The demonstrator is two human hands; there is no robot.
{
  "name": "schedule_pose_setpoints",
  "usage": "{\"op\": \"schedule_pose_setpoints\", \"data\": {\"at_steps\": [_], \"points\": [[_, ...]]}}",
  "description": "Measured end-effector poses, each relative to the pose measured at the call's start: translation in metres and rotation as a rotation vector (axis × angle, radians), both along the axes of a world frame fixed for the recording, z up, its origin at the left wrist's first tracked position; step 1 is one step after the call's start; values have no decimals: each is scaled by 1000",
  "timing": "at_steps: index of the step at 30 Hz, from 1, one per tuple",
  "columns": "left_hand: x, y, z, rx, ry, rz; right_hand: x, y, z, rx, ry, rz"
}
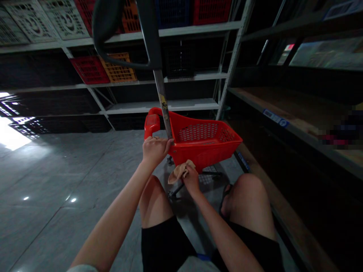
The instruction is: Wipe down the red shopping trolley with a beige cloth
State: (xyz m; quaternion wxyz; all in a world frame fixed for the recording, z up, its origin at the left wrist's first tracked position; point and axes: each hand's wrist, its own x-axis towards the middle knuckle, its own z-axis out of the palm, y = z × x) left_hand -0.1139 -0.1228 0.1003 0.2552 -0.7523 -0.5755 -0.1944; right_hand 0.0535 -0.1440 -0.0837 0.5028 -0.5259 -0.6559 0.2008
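A small red plastic shopping cart [207, 153] with perforated basket walls stands on the floor before my knees. My left hand [155, 150] is closed over its near left edge, by the foot of the metal pole [165, 111]. From that pole rises a dark grey loop handle [153, 41]. Bunched in my right hand [191, 179] is a tan cloth [176, 173], held at the lower side of the basket. Dark legs with small casters [171, 195] show beneath; the basket's underside is mostly hidden.
A white metal rack [198, 28] behind the cart bears red, orange, blue and white crates [90, 70]. Wooden shelving [261, 105] with blue labels runs close along the right side. Grey concrete floor [70, 170] extends to the left.
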Motion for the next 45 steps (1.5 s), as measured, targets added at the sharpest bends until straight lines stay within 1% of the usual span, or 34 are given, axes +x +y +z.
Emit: {"op": "schedule_pose_setpoints", "data": {"at_steps": [2,5,6,7,8,9,11,14,16,17,19,20,23,25,26,27,28,29,30,31,32,34,36,38,41,45], "points": [[0,-1,-1,0,-5,-16,-4,5,40,93,83,12],[1,-5,-1,-25,27,-43,-12,13,107,276,238,72],[3,-6,-1,-41,42,-49,-13,15,125,319,269,90],[4,-8,-1,-57,54,-54,-14,18,139,340,283,101],[6,-9,0,-70,61,-59,-14,21,148,342,292,104],[8,-11,0,-77,62,-65,-14,23,152,331,298,104],[13,-14,-1,-71,60,-80,-12,28,149,294,311,111],[21,-16,-3,-56,58,-107,-9,33,135,267,338,165],[26,-17,-5,-51,49,-112,-9,37,138,284,365,192],[28,-17,-6,-42,40,-110,-9,39,145,297,382,198],[34,-19,-8,-1,13,-89,-11,47,173,328,415,211],[36,-19,-9,26,3,-81,-11,51,192,345,431,229],[43,-22,-10,96,-2,-79,-11,68,258,411,469,325],[45,-23,-11,118,0,-84,-10,77,296,447,483,396],[46,-24,-12,125,-2,-82,-10,80,309,454,483,426],[47,-24,-12,128,-6,-79,-9,82,316,457,480,452],[47,-25,-12,129,-11,-78,-8,83,317,455,477,471],[47,-25,-12,128,-16,-81,-6,84,312,448,476,482],[47,-25,-12,124,-20,-84,-5,83,301,434,472,487],[47,-25,-12,116,-23,-86,-3,81,286,413,465,486],[47,-25,-11,102,-23,-86,-1,79,266,385,457,477],[46,-25,-9,53,-10,-81,4,71,219,322,410,434],[45,-25,-8,-15,11,-72,10,58,170,292,317,348],[44,-27,-7,-59,25,-88,16,40,126,300,223,230],[47,-31,-7,-12,26,-102,22,9,74,306,159,103],[52,-35,-7,67,21,-79,24,-20,13,294,94,-30]]}}
